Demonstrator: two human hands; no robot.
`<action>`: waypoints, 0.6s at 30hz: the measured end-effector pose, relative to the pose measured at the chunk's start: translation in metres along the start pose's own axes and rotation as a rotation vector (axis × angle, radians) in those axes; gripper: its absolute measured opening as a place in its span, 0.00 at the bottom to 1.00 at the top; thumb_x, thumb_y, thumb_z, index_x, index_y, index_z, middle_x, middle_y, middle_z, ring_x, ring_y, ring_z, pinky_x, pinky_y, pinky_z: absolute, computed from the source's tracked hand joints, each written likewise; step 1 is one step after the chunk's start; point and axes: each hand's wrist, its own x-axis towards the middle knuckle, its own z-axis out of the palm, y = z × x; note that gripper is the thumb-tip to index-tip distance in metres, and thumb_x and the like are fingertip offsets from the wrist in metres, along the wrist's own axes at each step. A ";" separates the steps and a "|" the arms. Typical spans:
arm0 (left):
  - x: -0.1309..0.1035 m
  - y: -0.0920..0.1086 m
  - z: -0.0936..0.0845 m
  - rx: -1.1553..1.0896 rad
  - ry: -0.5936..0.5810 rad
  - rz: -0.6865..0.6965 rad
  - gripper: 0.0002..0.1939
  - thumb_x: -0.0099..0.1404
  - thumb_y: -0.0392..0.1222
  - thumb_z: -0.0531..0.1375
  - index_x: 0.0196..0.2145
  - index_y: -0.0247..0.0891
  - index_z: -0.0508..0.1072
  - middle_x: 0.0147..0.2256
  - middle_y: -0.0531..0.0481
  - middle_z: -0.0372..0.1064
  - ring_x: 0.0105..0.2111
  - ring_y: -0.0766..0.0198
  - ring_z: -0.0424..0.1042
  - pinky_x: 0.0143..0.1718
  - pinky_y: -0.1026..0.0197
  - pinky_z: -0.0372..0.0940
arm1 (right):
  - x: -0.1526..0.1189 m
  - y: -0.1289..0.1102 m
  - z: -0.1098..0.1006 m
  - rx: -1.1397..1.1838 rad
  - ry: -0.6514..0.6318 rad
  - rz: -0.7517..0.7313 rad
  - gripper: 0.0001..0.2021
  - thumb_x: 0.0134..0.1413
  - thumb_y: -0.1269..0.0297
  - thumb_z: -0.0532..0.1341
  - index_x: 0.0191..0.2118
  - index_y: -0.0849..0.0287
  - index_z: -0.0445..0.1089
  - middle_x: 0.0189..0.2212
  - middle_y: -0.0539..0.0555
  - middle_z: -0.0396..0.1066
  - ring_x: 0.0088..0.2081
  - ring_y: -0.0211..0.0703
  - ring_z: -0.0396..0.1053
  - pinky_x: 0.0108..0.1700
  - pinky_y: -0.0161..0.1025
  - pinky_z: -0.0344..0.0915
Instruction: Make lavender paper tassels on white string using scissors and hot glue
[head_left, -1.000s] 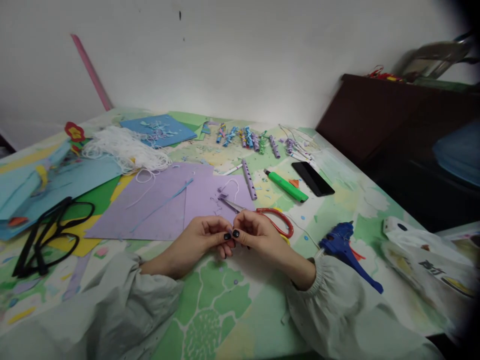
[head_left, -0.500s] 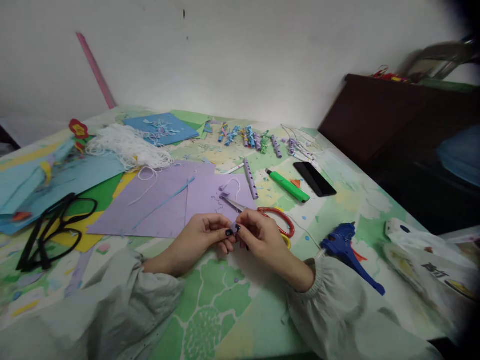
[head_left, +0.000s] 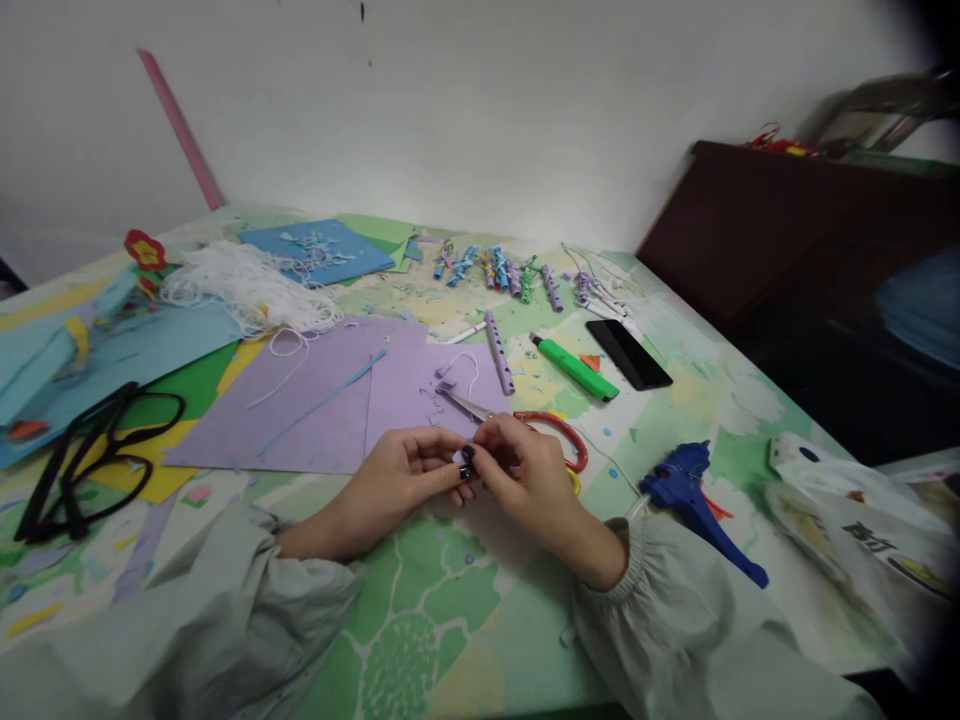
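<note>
Between the fingertips of both hands is a small piece of purple paper (head_left: 460, 457). My left hand (head_left: 409, 480) pinches it from the left, thumb and fingers pressed together. From the right, my right hand (head_left: 521, 478) pinches the same piece, its fingertips touching those of the left. Just beyond the hands lie scissors with red and yellow handles (head_left: 555, 428), their blades over a purple sheet (head_left: 442, 410). A purple tube with dark holes (head_left: 499, 352) rests at that sheet's right edge.
Around lie a green cutter (head_left: 574, 369), a black phone (head_left: 628, 354), a blue glue gun (head_left: 690, 500), a plastic bag (head_left: 870, 530), black glasses (head_left: 97, 460), white yarn (head_left: 251, 290) and a blue sheet (head_left: 352, 251). Several decorated tubes (head_left: 491, 270) lie near the wall.
The view has shifted slightly, so the things at the left sit farther left. Both hands stay together on the purple piece, with the fingertips slightly repositioned.
</note>
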 end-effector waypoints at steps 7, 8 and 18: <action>-0.001 0.004 0.000 0.038 -0.005 0.044 0.09 0.54 0.41 0.68 0.31 0.33 0.76 0.23 0.51 0.74 0.22 0.69 0.71 0.24 0.68 0.67 | 0.002 0.002 0.001 0.407 -0.076 0.166 0.03 0.55 0.66 0.58 0.32 0.58 0.65 0.21 0.46 0.67 0.20 0.33 0.65 0.23 0.31 0.61; -0.001 0.004 0.000 0.043 -0.006 0.050 0.09 0.55 0.41 0.68 0.30 0.32 0.76 0.23 0.51 0.74 0.22 0.69 0.71 0.24 0.68 0.67 | 0.002 0.002 0.000 0.448 -0.081 0.189 0.03 0.54 0.65 0.59 0.32 0.59 0.65 0.21 0.46 0.66 0.20 0.33 0.64 0.22 0.31 0.61; -0.001 0.004 -0.003 -0.009 -0.002 0.033 0.09 0.54 0.41 0.68 0.24 0.33 0.75 0.19 0.52 0.73 0.18 0.71 0.69 0.20 0.72 0.63 | 0.008 0.004 -0.002 0.712 -0.192 0.349 0.08 0.49 0.61 0.62 0.29 0.59 0.64 0.19 0.46 0.67 0.17 0.31 0.61 0.21 0.31 0.58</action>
